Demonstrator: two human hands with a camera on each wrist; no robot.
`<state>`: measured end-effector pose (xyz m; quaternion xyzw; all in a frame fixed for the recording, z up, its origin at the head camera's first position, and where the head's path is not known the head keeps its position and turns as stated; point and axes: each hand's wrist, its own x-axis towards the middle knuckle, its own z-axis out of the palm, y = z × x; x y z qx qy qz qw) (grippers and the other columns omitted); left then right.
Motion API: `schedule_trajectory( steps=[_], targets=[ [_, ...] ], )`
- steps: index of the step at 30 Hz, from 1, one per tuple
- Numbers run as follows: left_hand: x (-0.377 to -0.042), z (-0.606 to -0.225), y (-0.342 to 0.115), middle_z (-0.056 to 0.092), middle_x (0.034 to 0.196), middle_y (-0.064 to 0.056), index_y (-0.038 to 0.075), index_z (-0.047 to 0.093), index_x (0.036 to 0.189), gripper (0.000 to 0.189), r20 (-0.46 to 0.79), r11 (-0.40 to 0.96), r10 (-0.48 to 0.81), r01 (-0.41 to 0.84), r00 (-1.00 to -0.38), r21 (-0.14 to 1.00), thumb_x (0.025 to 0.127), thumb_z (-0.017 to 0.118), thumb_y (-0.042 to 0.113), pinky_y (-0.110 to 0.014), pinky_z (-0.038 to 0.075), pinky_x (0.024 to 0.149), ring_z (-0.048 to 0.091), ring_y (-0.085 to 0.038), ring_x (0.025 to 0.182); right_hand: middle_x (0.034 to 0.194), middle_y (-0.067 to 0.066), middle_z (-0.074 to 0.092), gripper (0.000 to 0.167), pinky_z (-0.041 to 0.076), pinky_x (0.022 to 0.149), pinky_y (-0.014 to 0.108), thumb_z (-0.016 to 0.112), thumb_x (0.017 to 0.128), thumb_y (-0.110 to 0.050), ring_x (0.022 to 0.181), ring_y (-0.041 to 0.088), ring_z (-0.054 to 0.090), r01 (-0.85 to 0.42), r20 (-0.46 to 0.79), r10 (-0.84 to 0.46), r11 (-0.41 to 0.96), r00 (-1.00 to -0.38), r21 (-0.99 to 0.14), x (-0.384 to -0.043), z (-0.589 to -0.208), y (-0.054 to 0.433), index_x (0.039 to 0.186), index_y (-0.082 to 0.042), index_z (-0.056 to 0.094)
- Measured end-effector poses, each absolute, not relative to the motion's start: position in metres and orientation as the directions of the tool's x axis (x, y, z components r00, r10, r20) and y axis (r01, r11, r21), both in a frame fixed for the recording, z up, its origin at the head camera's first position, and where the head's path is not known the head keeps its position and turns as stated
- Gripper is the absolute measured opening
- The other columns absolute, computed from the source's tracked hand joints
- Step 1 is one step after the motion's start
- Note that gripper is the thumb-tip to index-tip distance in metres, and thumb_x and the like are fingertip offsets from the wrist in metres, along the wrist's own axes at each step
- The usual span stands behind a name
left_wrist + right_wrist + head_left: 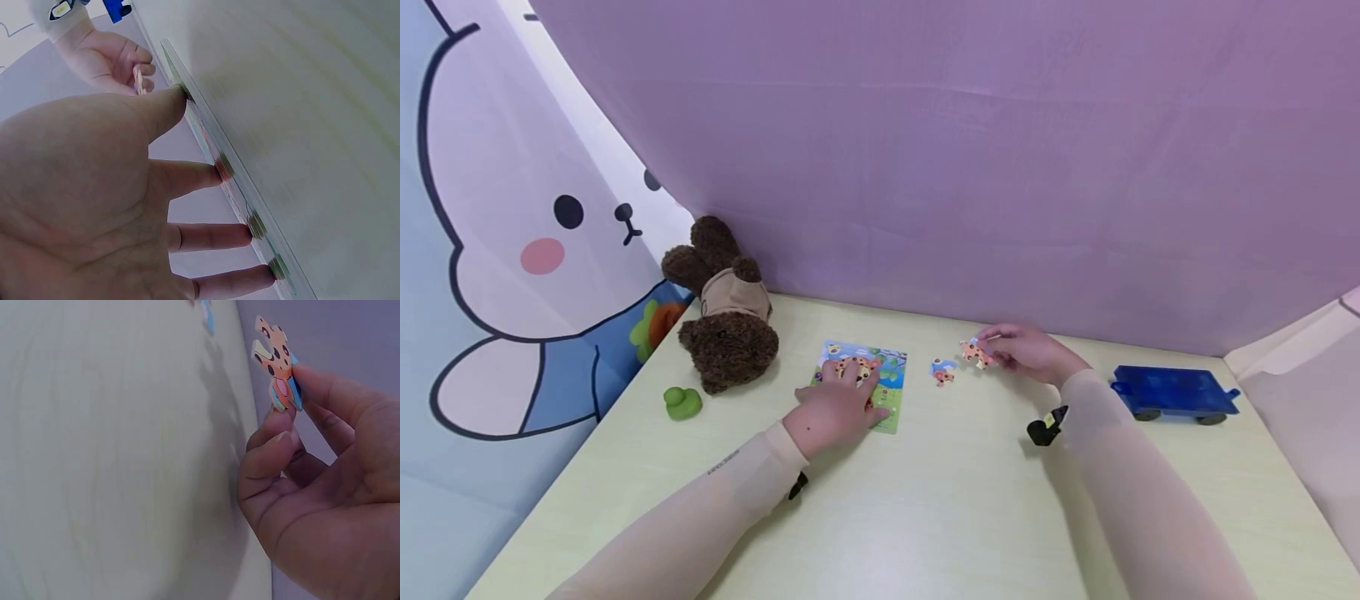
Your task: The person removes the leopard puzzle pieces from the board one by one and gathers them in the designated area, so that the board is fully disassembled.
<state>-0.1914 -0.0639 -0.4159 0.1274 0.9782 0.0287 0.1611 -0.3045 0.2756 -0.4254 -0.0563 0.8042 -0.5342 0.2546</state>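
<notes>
My left hand (837, 408) rests spread over a colourful puzzle board (891, 377), its fingertips pressing on the board's face. In the left wrist view the thumb and fingers stand nearly straight against the thin board. Between thumb and fingers my right hand (1028, 350) pinches an orange, dark-spotted puzzle piece (279, 353) with a bit of blue, held above the table. A second puzzle piece (943, 367), blue and orange, lies on the table between the board and the right hand. Part of the board's picture is hidden under the left hand.
At the left back lies a brown plush toy (730, 342), with a small green toy (682, 403) in front of it. A blue wheeled toy wagon (1176, 392) stands to the right, beyond the right forearm. A purple cloth (925, 167) hangs along the table's back edge.
</notes>
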Motion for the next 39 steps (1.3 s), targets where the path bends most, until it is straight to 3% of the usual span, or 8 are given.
schedule_trajectory(
  steps=[24, 39],
  targets=[
    [-0.193, -0.418, -0.065, 0.025, 0.178, -0.008, 0.033, 0.025, 0.172, 0.076, -0.305, 0.964, 0.264, 0.246, -0.915, 0.099, 0.107, 0.043, 0.069, -0.086, 0.047, 0.100, 0.026, -0.049, 0.159, 0.085, -0.006, 0.066, 0.034, 0.046, 0.073, 0.026, 0.071, 0.104, -0.027, 0.076, 0.014, 0.050, 0.088, -0.408, -0.354, 0.656, -0.842, -0.750, -0.302, -0.425, 0.279, 0.130, -0.007, 0.074],
    [-0.192, -0.418, -0.067, 0.024, 0.178, -0.009, 0.033, 0.026, 0.171, 0.075, -0.295, 0.962, 0.273, 0.253, -0.916, 0.107, 0.107, 0.043, 0.069, -0.086, 0.047, 0.101, 0.025, -0.051, 0.160, 0.095, -0.005, 0.070, 0.026, 0.043, 0.075, 0.028, 0.074, 0.102, -0.029, 0.081, 0.014, 0.049, 0.039, -0.367, -0.315, 0.709, -0.875, -0.704, -0.296, -0.428, 0.271, 0.121, -0.012, 0.079]
  ],
)
